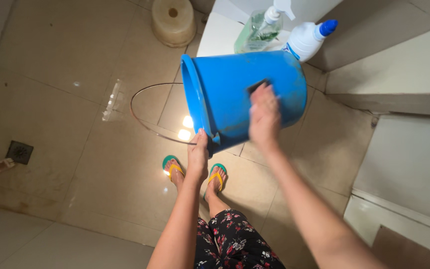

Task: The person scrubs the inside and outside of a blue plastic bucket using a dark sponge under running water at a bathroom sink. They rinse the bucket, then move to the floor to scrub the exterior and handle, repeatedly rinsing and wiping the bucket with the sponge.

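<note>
Head-worn camera is looking steeply down from the person's own eye level, facing the tiled floor (75, 149). Forearms are entering from the bottom edge, feet are showing at lower centre, and the blue bucket (235, 94) is sitting close, at upper centre. Only this single view is showing.

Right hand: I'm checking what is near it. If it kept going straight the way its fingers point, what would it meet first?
The right hand already lies against the side of the blue bucket, with something dark under its fingertips. Beyond the bucket stands a white bottle with a blue cap, though depth is unclear.
</note>
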